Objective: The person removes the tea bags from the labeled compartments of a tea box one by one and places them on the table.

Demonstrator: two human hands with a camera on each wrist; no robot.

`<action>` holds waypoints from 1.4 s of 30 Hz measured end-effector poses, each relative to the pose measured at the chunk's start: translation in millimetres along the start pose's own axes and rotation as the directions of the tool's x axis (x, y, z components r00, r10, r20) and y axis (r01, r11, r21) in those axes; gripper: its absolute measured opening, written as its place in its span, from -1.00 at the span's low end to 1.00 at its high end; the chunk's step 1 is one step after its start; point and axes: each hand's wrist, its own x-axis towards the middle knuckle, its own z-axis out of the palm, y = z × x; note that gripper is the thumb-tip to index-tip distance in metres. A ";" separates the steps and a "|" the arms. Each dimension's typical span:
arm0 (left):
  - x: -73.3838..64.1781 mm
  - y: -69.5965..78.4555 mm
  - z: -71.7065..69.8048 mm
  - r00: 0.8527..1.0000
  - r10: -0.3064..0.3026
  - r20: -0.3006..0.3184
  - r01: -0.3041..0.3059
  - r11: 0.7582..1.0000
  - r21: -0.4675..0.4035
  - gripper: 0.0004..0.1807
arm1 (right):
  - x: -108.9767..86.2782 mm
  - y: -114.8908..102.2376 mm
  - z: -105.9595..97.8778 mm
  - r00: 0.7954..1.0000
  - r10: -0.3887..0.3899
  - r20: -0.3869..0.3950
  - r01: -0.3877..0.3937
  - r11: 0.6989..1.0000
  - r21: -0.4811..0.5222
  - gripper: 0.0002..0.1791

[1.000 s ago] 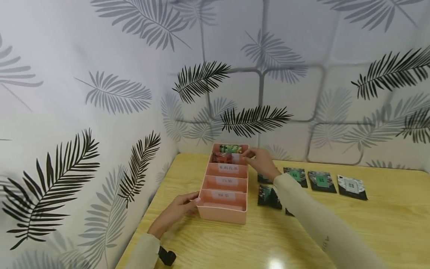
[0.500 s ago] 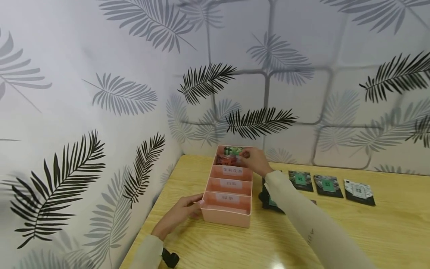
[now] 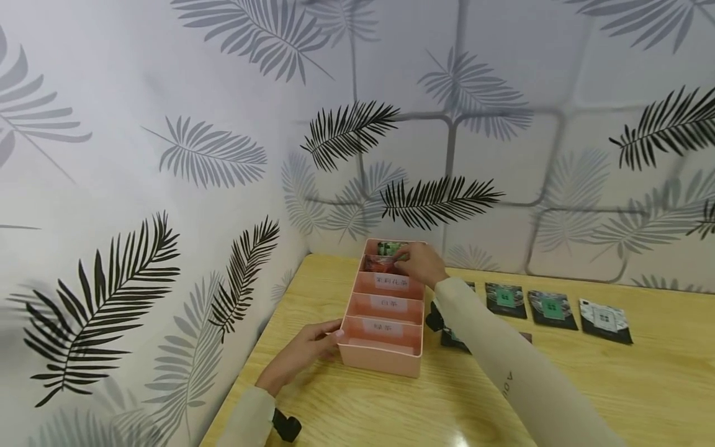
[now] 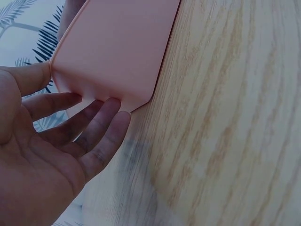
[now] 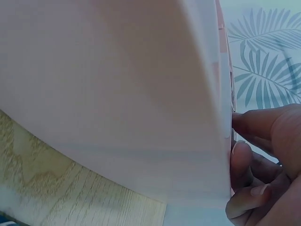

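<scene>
Holds one pink box (image 3: 381, 361) on the surface (image 3: 341, 403) at its seven-o'clock corner with left grip (image 3: 306, 349); reaches inside at one o'clock with right grip (image 3: 421, 264) — cannot tell if pinching — beside one red packet (image 3: 378, 264). At three o'clock, three patterned packets (image 3: 553, 307) fully visible.

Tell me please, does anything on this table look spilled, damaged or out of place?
Nothing looks spilled or damaged. The pink divided box stands upright on the table. Only mildly odd: the rightmost, black-and-white sachet lies slightly askew to the table's back edge. The right sleeve partly hides other sachets.
</scene>
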 end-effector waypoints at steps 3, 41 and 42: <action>0.3 1.1 -0.2 1.000 0.006 0.000 -0.006 1.000 0.004 -0.41 | -0.9 -2.4 -1.5 1.000 -0.006 -0.003 0.006 1.000 0.000 -0.84; 1.1 1.9 4.2 1.000 -0.007 0.001 0.007 1.000 0.005 -0.38 | -20.6 6.1 -33.8 0.966 -0.148 -0.211 0.163 0.985 0.055 -0.82; 1.1 2.2 4.4 1.000 -0.007 0.002 0.007 1.000 0.008 -0.38 | -22.7 6.4 -36.8 0.966 -0.148 -0.212 0.163 0.985 0.057 -0.82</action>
